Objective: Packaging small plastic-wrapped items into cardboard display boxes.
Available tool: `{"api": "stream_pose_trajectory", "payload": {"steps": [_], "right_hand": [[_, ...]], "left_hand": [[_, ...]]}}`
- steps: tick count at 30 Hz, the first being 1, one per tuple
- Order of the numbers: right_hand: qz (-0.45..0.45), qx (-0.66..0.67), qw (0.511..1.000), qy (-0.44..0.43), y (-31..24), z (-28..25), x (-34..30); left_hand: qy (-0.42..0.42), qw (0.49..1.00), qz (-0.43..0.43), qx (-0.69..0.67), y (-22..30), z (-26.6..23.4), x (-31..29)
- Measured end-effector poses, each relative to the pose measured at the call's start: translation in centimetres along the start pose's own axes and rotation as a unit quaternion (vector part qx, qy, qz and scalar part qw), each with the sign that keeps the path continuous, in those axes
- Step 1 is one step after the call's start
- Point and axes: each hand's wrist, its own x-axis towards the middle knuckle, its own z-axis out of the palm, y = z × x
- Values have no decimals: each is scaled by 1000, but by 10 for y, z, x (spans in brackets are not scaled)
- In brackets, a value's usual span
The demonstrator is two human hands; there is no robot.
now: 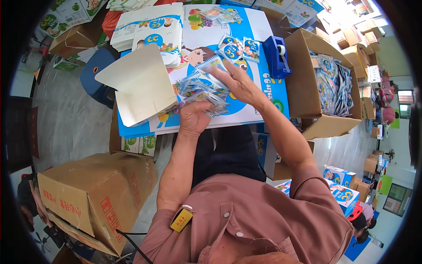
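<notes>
My left hand [195, 116] is closed on small blue-and-white sachets [213, 103] at the near side of the board-covered table, its thumb over the top one. Just beyond, my right hand [239, 83] has its fingers closed on another sachet [211, 65] above the same bunch. Left of both hands lies a small white carton [140, 88] with its flaps spread; the sachets are beside its right end, and its inside is hidden. Several loose sachets [231, 47] lie on the printed board [250, 112] past my right hand.
A blue tape dispenser [277, 57] stands at the table's right edge. Beside it, an open cardboard box [327, 121] is full of sachets [332, 83]. Flat printed cartons [160, 33] are stacked at the far left. A large brown box [96, 189] stands at the lower left.
</notes>
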Motion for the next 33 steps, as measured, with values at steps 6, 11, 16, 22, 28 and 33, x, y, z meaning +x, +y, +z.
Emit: {"api": "stream_pose_trajectory", "payload": {"steps": [6, 11, 16, 22, 28, 33], "right_hand": [[89, -121, 977, -148, -2, -17, 8], [-27, -213, 960, -178, -4, -76, 59], [-85, -425, 875, -213, 50, -93, 133], [5, -526, 796, -298, 31, -77, 149], [26, 15, 993, -118, 27, -58, 81], [49, 129, 979, -149, 33, -30, 10]], "left_hand": [[25, 998, -1, 56, -4, -1, 0], [53, 998, -7, 42, -6, -21, 0], [19, 996, -19, 86, -3, -9, -3], [33, 995, 0, 94, -7, -9, -2], [45, 995, 26, 82, -6, -5, 3], [-12, 965, 73, 253, -11, 7, 10]]}}
